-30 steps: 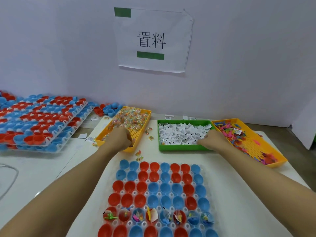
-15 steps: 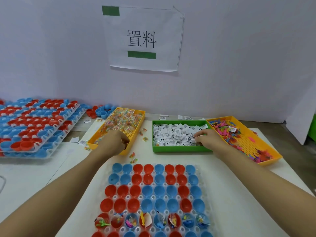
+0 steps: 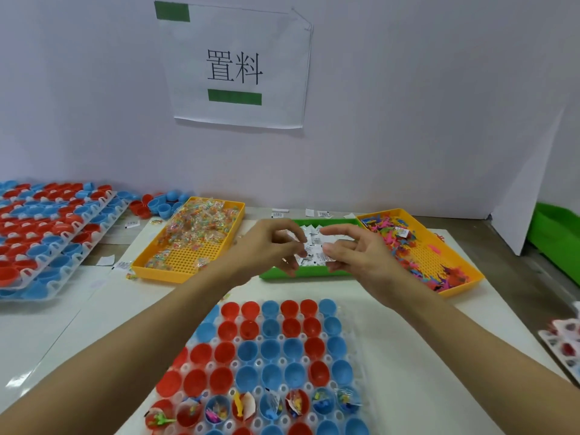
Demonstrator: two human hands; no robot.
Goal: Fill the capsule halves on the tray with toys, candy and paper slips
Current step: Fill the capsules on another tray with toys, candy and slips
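A clear tray (image 3: 358,365) near me holds rows of red and blue capsule halves (image 3: 270,349). One near row (image 3: 241,407) has toys, candy and slips in it; the rows beyond are bare. Behind it stand a yellow candy tray (image 3: 188,255), a green tray (image 3: 301,273) of white paper slips and a yellow toy tray (image 3: 434,255). My right hand (image 3: 357,255) hovers over the green tray, pinching a bunch of paper slips (image 3: 318,256). My left hand (image 3: 266,249) is beside it, fingers curled, with its fingertips on the same bunch.
Stacked trays of red and blue capsule halves (image 3: 47,233) lie on the left, with loose halves (image 3: 160,204) behind the candy tray. A green bin (image 3: 558,240) stands at the far right. Another filled tray (image 3: 565,343) pokes in at the right edge. A wall with a paper sign (image 3: 235,67) closes the back.
My left hand left the candy tray and moved right, over the green tray. My right hand rose from the slips with a bunch pinched, and the two hands met.
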